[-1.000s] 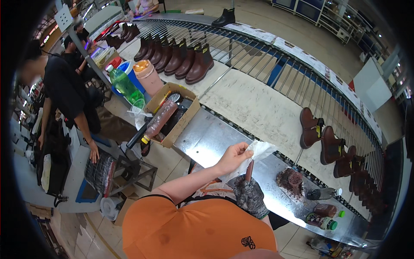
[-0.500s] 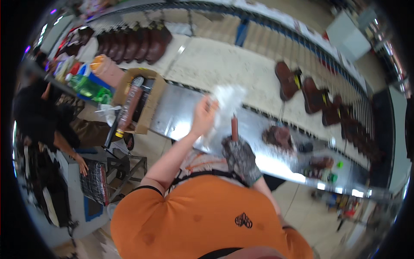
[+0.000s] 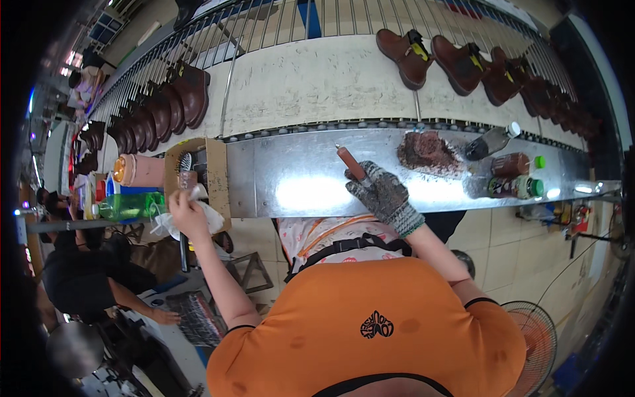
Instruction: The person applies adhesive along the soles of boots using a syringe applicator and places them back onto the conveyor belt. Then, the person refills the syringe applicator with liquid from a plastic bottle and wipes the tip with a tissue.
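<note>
My bare left hand (image 3: 187,210) is over the near end of a cardboard box (image 3: 218,175) at the left of the metal work surface. Its fingers are closed on a crumpled white cloth (image 3: 211,218). An oval-headed brush (image 3: 186,161) lies in the box, along with other things partly hidden by my hand. On my right hand (image 3: 383,195) is a grey speckled knit glove. That hand grips a slim tool with a reddish-brown handle (image 3: 350,163), its short metal tip pointing away from me above the metal surface (image 3: 271,169).
Brown boots (image 3: 192,92) stand in rows on a white conveyor belt (image 3: 304,79). Reddish-brown crumbly material (image 3: 430,151) lies right of my glove, then several bottles (image 3: 512,165). Beyond the box are a pink tub (image 3: 142,171) and a green bottle (image 3: 129,206). A co-worker's arm (image 3: 135,301) is at far left.
My left hand has moved left with the white cloth, from above the metal surface to the box. My right hand still holds the tool, now tilted leftward. The view has turned.
</note>
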`<action>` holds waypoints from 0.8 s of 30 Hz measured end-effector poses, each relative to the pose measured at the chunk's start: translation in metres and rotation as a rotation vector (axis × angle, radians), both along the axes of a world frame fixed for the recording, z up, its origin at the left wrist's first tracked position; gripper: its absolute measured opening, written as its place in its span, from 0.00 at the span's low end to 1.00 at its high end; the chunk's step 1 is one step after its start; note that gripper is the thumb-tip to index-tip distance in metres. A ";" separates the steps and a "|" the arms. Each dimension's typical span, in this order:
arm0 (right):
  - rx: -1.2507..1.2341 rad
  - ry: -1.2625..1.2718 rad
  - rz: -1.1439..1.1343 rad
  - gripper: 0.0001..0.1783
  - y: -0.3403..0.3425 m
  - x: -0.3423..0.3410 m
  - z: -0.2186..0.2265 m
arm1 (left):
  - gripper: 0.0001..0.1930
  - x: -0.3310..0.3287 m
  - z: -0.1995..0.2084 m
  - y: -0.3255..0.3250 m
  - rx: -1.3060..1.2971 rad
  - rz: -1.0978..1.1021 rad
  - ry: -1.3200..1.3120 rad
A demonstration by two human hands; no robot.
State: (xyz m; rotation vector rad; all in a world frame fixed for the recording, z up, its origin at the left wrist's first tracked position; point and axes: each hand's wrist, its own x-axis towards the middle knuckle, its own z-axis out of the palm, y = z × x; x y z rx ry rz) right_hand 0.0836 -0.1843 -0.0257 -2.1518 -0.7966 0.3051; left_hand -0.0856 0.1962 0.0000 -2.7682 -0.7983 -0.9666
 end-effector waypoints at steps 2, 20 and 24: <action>-0.099 -0.131 -0.053 0.21 0.002 0.002 0.005 | 0.11 -0.015 -0.020 0.000 -0.049 0.111 0.164; -0.046 -0.134 -0.158 0.27 -0.010 0.006 0.001 | 0.29 -0.013 -0.027 -0.005 -0.652 0.375 0.603; -0.053 -0.173 -0.195 0.27 -0.012 0.005 0.007 | 0.26 0.002 0.018 -0.042 -0.590 0.305 0.579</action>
